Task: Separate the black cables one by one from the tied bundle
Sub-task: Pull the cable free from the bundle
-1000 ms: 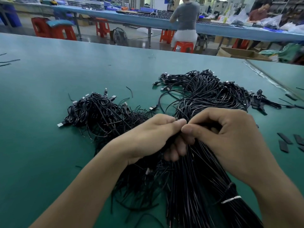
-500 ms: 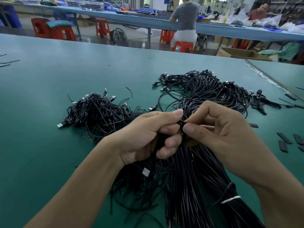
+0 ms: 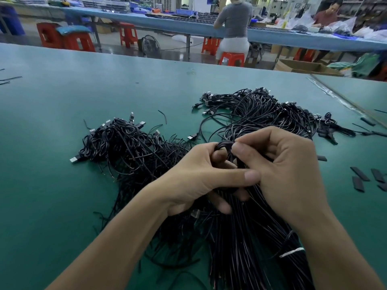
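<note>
A thick bundle of black cables runs from the bottom edge up to my hands, with a white tie around it low on the right. My left hand grips the bundle, thumb stretched across it and fingers curled under. My right hand pinches a loop of black cable at the bundle's top. The bundle's far end spreads into a heap with USB plugs. A pile of loose black cables lies to the left.
The green table bears short black sleeve pieces at the right and stray wire bits at the far left. Beyond the table's far edge stand red stools, a fan and a long bench with seated people.
My hands have risen slightly and parted. My left thumb now stretches across the bundle, and my right fingers have drawn a cable loop up above the left hand.
</note>
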